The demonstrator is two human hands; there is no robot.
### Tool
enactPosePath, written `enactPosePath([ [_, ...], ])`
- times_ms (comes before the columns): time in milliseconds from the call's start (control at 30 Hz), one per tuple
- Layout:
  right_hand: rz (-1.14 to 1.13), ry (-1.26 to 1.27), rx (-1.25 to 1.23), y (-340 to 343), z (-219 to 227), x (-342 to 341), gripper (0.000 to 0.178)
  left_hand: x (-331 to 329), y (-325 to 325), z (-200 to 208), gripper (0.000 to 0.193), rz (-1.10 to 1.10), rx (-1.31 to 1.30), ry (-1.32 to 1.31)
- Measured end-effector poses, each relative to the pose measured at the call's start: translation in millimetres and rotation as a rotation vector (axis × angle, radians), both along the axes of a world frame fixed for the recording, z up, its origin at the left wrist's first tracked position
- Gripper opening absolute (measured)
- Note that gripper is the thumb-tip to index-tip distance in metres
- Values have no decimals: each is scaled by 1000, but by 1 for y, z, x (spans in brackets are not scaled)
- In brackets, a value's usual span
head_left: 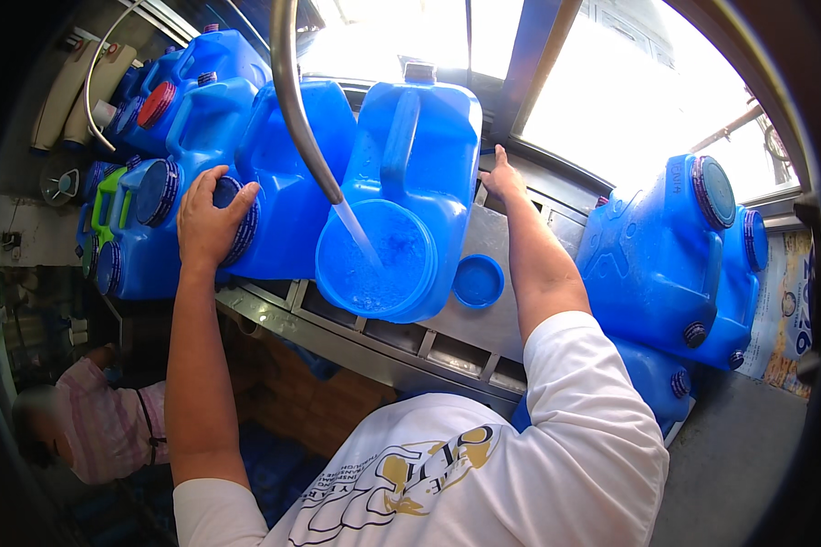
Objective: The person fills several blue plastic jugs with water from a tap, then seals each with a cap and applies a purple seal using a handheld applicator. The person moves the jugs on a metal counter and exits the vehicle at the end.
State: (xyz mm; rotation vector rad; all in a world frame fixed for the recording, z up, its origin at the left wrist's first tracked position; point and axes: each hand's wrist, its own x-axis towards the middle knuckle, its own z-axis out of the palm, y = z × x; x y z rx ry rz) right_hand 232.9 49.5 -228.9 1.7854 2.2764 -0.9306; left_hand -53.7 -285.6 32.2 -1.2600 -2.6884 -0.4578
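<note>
Water is being run from the curved spout (292, 100) into the open blue jug (401, 201) at the rack's (383, 342) middle; the left hand (212, 219) is clasped over a neighbouring jug's cap (237, 219); the right hand (502, 178) is laid open behind the filling jug; recapping with the loose lid (478, 280) is judged next.

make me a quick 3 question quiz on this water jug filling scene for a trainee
1. True or false: water from the curved metal pipe is running into the open jug.
2. What does the left hand rest on? A) a jug's dark cap B) the pipe C) the loose lid
3. Where does the loose round blue lid lie?

Key:
1. True.
2. A, the cap.
3. On the metal counter, just right of the open jug, below the right hand.
</note>
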Motion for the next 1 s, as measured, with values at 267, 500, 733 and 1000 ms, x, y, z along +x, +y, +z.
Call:
enactPosePath([
  [267, -12, -4, -1, 3, -6, 0, 87, 1, 1, 0, 69, 7, -10, -5],
  [500, -1, -6, -4, 6, -11, -1, 91, 0, 0, 0, 68, 5, -5, 2],
  [733, 0, 8, -7, 7, -13, 0, 93, 2, 1, 1, 68, 8, -13, 1],
  [1000, -22, 11, -9, 2, -7, 0, 88, -2, -1, -2, 68, -2, -8, 15],
])
